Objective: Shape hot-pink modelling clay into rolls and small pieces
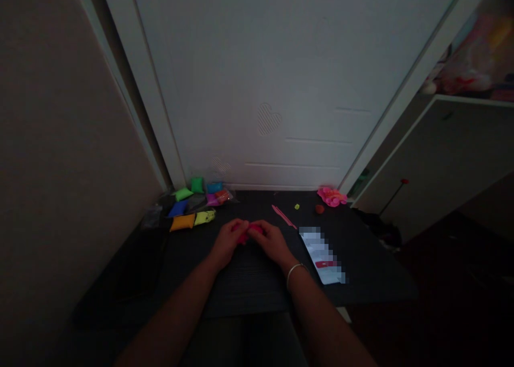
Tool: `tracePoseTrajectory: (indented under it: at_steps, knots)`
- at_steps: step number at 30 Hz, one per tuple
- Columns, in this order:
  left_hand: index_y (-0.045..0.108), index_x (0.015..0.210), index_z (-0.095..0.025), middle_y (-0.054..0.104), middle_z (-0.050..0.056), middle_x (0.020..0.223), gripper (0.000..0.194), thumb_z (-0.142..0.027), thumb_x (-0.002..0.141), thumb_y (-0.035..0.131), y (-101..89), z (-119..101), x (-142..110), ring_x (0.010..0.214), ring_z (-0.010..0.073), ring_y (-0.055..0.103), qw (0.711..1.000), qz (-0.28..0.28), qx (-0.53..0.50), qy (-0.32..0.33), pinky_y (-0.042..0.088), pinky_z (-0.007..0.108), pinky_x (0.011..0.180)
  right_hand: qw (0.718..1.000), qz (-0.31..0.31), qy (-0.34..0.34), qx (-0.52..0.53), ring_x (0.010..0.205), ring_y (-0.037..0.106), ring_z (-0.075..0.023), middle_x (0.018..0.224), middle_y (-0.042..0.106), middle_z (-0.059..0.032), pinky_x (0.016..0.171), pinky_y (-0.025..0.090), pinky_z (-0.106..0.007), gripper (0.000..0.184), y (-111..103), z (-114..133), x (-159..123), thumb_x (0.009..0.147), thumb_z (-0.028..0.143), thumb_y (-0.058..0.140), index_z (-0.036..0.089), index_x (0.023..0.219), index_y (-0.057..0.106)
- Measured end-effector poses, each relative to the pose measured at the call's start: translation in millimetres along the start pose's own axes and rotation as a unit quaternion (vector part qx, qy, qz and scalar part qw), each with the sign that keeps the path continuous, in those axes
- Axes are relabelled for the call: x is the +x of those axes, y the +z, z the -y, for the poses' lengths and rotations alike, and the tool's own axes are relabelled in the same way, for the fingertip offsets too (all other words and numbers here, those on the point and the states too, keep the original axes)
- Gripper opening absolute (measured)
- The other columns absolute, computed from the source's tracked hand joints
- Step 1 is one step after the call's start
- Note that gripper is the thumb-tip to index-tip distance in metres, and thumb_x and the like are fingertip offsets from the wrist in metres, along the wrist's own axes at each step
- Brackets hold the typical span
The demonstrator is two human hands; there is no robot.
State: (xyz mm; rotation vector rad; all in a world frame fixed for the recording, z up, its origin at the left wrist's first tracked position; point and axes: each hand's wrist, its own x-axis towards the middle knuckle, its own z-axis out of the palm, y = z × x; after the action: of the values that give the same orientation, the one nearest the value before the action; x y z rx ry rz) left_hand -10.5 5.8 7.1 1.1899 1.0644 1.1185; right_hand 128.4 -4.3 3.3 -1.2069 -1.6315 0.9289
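Both hands meet over the middle of the dark table, closed around a piece of bright pink clay [243, 238]. My left hand [228, 242] has its fingers curled on the clay's left side. From the right, my right hand [272, 242] grips the same piece, thumb pressing near its top. The fingers hide much of the clay, so its shape is unclear. Ahead and to the right of the hands lie thin pink modelling tools [284, 216]. A phone with a lit screen [321, 254] rests beside my right wrist.
Several coloured clay packets, among them an orange one [182, 222] and a green one [196, 184], lie at the back left. Toward the back right are a small yellow piece [297, 206], a brown lump [319, 209] and pink moulded pieces [332, 197]. A white panel [249, 89] rises behind the table.
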Motion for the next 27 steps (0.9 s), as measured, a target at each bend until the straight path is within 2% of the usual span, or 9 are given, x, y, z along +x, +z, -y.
tracePoseTrajectory:
  at_steps: [5,7,10,12,15,18,22,25,27]
  knots:
    - [0.057,0.07,-0.014,0.056,0.0,0.059,0.025,-0.037,0.063,0.063,-3.5,-0.3,5.1,0.056,0.0121,0.055,0.995,-0.095,0.016,0.002,0.041,0.02,0.045,0.991,0.009,0.076,0.109,0.052,0.051,-0.0099,0.064,0.058,0.0009,0.045,0.039,-0.021,0.027,1.9,1.9,0.0,0.074,0.044,0.05,0.018,0.078,0.058]
    - [0.055,0.074,-0.015,0.06,0.002,0.069,0.022,-0.033,0.063,0.064,-3.5,-1.4,5.6,0.065,0.0149,0.059,0.993,-0.108,-0.036,-0.015,0.046,0.023,0.05,0.979,0.014,0.095,0.178,0.049,0.05,-0.009,0.064,0.058,0.0005,0.043,0.038,-0.02,0.029,1.5,2.7,0.4,0.075,0.045,0.047,0.017,0.077,0.056]
    - [0.053,0.082,-0.017,0.062,0.004,0.085,0.02,-0.023,0.065,0.063,-3.5,-3.9,3.8,0.076,0.0157,0.061,0.979,-0.086,-0.179,-0.051,0.05,0.028,0.064,0.961,0.012,0.104,0.254,0.047,0.05,-0.0083,0.064,0.057,0.0005,0.04,0.038,-0.019,0.032,0.5,1.5,1.0,0.077,0.047,0.043,0.017,0.078,0.054]
    - [0.054,0.086,-0.017,0.062,0.003,0.085,0.023,-0.016,0.065,0.062,-4.2,-5.8,1.5,0.076,0.0141,0.061,0.965,-0.055,-0.245,-0.079,0.05,0.029,0.069,0.955,0.006,0.104,0.279,0.046,0.049,-0.0081,0.064,0.056,0.0007,0.038,0.037,-0.019,0.034,0.5,-0.7,1.4,0.077,0.048,0.041,0.017,0.078,0.054]
    - [0.056,0.089,-0.017,0.059,0.0,0.072,0.023,-0.016,0.067,0.061,-3.9,-7.6,-2.0,0.064,0.0104,0.059,0.961,-0.008,-0.255,-0.109,0.05,0.029,0.067,0.957,0.001,0.102,0.272,0.043,0.048,-0.0075,0.06,0.054,0.0016,0.036,0.034,-0.018,0.037,1.2,-3.4,1.9,0.078,0.05,0.039,0.016,0.077,0.054]
    - [0.056,0.094,-0.017,0.057,0.0,0.07,0.025,-0.027,0.072,0.058,-0.9,-6.6,-3.4,0.061,0.0097,0.057,0.97,0.01,-0.229,-0.088,0.05,0.029,0.065,0.961,-0.012,0.106,0.255,0.041,0.044,-0.0069,0.055,0.05,0.0037,0.035,0.032,-0.018,0.04,1.3,-2.7,1.8,0.077,0.054,0.039,0.016,0.075,0.053]
    - [0.05,0.104,-0.021,0.055,0.001,0.083,0.031,-0.026,0.074,0.055,2.9,0.8,1.1,0.073,0.0101,0.057,0.98,-0.059,-0.189,-0.035,0.048,0.025,0.069,0.967,-0.034,0.082,0.239,0.039,0.039,-0.0056,0.049,0.044,0.0078,0.036,0.031,-0.017,0.032,-0.4,1.0,1.5,0.072,0.051,0.051,0.019,0.072,0.047]
    - [0.043,0.108,-0.022,0.053,0.002,0.093,0.039,-0.021,0.072,0.057,2.5,6.4,6.9,0.078,0.0094,0.057,0.977,-0.129,-0.171,-0.012,0.047,0.026,0.074,0.965,-0.056,0.08,0.243,0.044,0.044,-0.0066,0.056,0.048,0.0041,0.037,0.033,-0.017,0.036,-2.2,2.7,2.1,0.075,0.053,0.045,0.018,0.07,0.05]
    - [0.042,0.107,-0.021,0.052,0.004,0.095,0.041,-0.019,0.07,0.06,0.6,7.4,9.9,0.08,0.0099,0.057,0.971,-0.152,-0.183,-0.005,0.047,0.027,0.076,0.964,-0.078,0.081,0.241,0.048,0.046,-0.0074,0.062,0.051,0.0016,0.038,0.033,-0.017,0.039,-3.5,3.1,2.9,0.075,0.054,0.044,0.017,0.075,0.054]
